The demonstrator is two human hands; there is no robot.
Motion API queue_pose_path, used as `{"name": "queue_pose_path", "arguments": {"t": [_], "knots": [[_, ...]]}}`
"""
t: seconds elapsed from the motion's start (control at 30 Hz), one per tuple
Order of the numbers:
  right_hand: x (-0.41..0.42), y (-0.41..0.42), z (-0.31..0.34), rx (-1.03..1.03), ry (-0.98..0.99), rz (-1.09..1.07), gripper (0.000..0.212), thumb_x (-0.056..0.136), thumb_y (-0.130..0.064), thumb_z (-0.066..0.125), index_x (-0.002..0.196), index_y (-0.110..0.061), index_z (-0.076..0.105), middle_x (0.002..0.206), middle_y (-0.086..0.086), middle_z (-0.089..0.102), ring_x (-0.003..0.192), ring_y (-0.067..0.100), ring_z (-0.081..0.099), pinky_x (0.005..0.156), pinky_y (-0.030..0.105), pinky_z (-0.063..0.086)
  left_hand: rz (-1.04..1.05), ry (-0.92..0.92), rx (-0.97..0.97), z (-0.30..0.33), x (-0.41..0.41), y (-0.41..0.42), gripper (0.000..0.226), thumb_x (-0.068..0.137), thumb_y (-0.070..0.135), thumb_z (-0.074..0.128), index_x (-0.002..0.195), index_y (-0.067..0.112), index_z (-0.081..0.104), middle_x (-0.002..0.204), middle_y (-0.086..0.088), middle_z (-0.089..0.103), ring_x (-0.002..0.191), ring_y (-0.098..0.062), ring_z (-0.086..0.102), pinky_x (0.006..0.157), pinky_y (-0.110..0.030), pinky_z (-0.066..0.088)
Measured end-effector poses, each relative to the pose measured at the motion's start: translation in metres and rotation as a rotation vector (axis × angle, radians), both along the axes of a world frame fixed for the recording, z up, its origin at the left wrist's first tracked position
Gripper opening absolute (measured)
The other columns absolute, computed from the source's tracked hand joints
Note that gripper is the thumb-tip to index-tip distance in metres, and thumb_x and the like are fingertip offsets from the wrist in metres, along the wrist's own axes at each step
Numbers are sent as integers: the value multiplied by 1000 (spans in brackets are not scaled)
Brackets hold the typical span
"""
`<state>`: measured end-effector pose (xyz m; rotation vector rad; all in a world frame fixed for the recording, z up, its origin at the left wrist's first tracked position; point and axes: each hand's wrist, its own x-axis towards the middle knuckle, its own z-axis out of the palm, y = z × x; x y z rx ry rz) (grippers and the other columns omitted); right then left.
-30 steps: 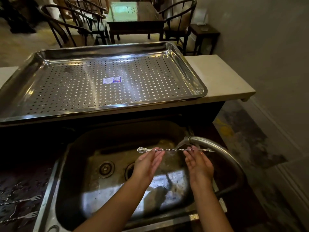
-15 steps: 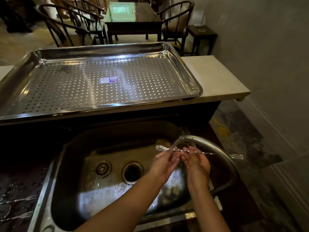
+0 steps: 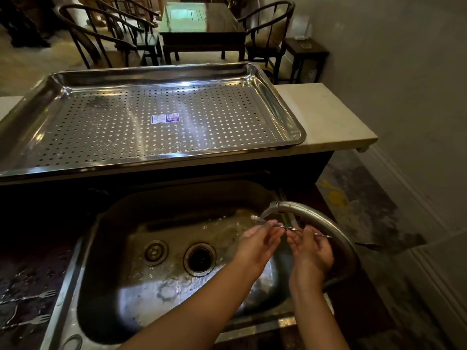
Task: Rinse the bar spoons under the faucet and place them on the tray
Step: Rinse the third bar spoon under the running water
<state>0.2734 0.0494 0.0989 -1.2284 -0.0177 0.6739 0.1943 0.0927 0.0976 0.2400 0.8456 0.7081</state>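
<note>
Head camera view, at a steel sink [image 3: 106,248]: a person rinses a bar spoon [image 3: 290,227] beneath the curved faucet [image 3: 316,218], its small bowl sitting just under the spout while the twisted shaft runs rightward across both sets of fingers. The left hand [image 3: 255,243] pinches the shaft near the bowl end with its fingertips; the right hand [image 3: 312,251] pinches it farther along, fingers curled up around the thin metal, with the far tip poking out past that hand. Droplets fleck the basin near the drain [image 3: 199,258], suggesting water is running, though the stream itself is hard to make out. Behind the sink, on a pale raised counter [image 3: 328,117], the perforated steel tray [image 3: 283,102] holds no spoons, only a small label at its centre. On the dark wet surface left of the sink lie two more fork-tipped bar spoons [image 3: 27,298], apparently waiting their turn. The rinse looks to be the step in hand, with the task barely begun. The next move would call for lifting the spoon clear of the spout, carrying it forward and up over the counter edge, and laying it flat on the tray.
</note>
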Motion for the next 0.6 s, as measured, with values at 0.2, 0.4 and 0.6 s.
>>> {"name": "queue_pose_path", "arguments": {"t": [0.2,0.4,0.6], "knots": [[-7,-2,-1,-11,41,-28,15,91,-13,55,77,-11,60,52,0,70,49,6,67,48,14,53,50,55,73,3,2,0,14,89,8,56,84,-1,66,65,-8,72,62,-12,71,59,-17,57],[-17,1,-1,5,116,36,22,96,-19,46,82,-9,59,70,8,69,52,9,69,48,16,54,101,156,133,10,-14,8,15,91,11,54,81,7,65,62,-1,73,60,-8,71,53,-14,55],[-36,9,-2,16,136,140,15,93,-17,51,85,-9,61,67,4,71,56,10,69,51,16,55,220,236,184,13,-45,23,18,92,11,53,79,6,64,61,-2,71,56,-5,70,51,-12,54]]}}
